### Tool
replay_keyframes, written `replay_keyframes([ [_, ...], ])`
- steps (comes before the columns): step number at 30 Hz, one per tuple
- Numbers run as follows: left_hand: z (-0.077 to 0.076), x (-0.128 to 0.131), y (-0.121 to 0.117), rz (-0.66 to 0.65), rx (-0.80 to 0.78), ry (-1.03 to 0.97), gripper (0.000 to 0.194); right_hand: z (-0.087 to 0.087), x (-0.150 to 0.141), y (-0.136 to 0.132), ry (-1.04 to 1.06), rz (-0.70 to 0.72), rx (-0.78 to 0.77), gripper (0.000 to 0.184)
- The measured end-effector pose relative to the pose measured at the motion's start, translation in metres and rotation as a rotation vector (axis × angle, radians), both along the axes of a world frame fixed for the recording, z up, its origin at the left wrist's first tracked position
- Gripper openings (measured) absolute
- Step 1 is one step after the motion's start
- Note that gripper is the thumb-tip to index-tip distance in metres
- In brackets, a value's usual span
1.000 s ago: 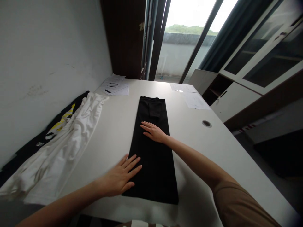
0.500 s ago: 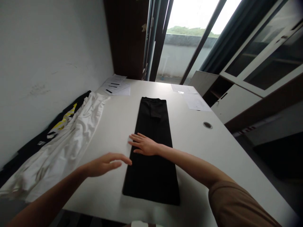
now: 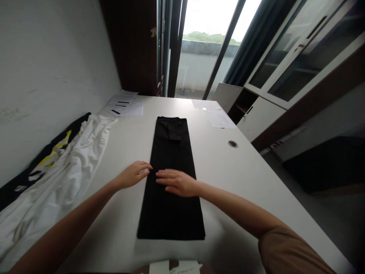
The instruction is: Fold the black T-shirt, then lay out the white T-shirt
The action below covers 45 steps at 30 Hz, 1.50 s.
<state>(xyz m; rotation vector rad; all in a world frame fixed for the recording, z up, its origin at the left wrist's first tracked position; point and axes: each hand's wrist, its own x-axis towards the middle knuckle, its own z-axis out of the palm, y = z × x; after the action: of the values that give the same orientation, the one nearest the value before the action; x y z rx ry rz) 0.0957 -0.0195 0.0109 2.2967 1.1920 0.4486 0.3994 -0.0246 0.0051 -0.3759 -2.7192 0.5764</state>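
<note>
The black garment (image 3: 173,217), trousers by the look of the waistband at its far end, lies flat in a long folded strip down the middle of the white table (image 3: 216,167), its broader end toward the near side. A small flap (image 3: 174,131) of the same cloth lies near the far end. Over the middle of the strip the person's right hand (image 3: 178,182) is laid out palm down, fingers straight and close together, pointing left, with no cloth gripped; I can't tell how hard it presses, if at all. The left hand (image 3: 134,174) sits at the left edge, fingers bent and thumb a little apart from them, with nothing pinched that I can see; whether the tips touch the cloth is hard to say. I'd judge the step in hand to be smoothing the layers and evening that left edge. From here, a good move calls for a light palm and, for any lifting, fingertips slipped under every layer together. Farther left, a crumpled white garment (image 3: 82,160) lies beside a dark garment with yellow print (image 3: 54,152) near the wall. Papers lie at the far left (image 3: 125,106) and far right (image 3: 219,116), the latter beyond a round hole (image 3: 233,144).
</note>
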Motion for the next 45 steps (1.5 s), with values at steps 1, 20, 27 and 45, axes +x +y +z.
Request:
replay_keyframes([
  [1, -0.001, 0.006, 0.002, 0.004, 0.037, 0.005, 0.035, -0.002, 0.011, 0.023, -0.005, -0.134, 0.006, 0.049],
  [20, -0.044, 0.094, 0.032, -0.098, 0.260, 0.189, 0.054, -0.008, 0.064, -0.049, -0.144, 0.047, -0.087, 0.058],
  [27, -0.054, 0.096, 0.030, -0.113, 0.255, 0.240, 0.064, -0.033, 0.070, 0.072, -0.036, -0.459, -0.002, 0.051],
  [45, -0.048, 0.097, 0.021, -0.105, 0.252, 0.233, 0.065, -0.032, 0.095, -0.015, -0.195, -0.330, 0.013, 0.070],
])
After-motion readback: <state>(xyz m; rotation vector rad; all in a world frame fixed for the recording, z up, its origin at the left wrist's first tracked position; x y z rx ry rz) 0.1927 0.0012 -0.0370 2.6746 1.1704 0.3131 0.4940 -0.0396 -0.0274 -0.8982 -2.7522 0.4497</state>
